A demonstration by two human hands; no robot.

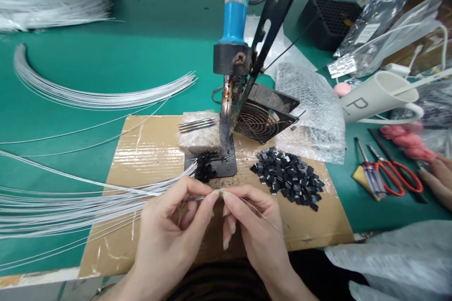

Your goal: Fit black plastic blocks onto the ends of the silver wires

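Note:
Both hands meet at the fingertips over the cardboard, just below the hanging soldering iron (235,19). My left hand (173,225) is closed, thumb and index finger pinching the end of a thin grey cable (141,192). My right hand (256,221) pinches a fine silvery wire (259,212), which trails back over its fingers. What lies exactly between the fingertips is too small to make out. Behind the left fingers, a bunch of grey cables (106,204) ends in black connectors (204,168) beneath the iron's tip. A pile of small black connector pieces (287,174) lies right of the right hand.
A cardboard sheet (123,164) covers part of the green table (151,56). Behind the iron stand a wrapped block (198,140) and a small fan (263,115). Orange-handled scissors (390,176), a white mug (374,96) and another person's hand (439,178) are at the right.

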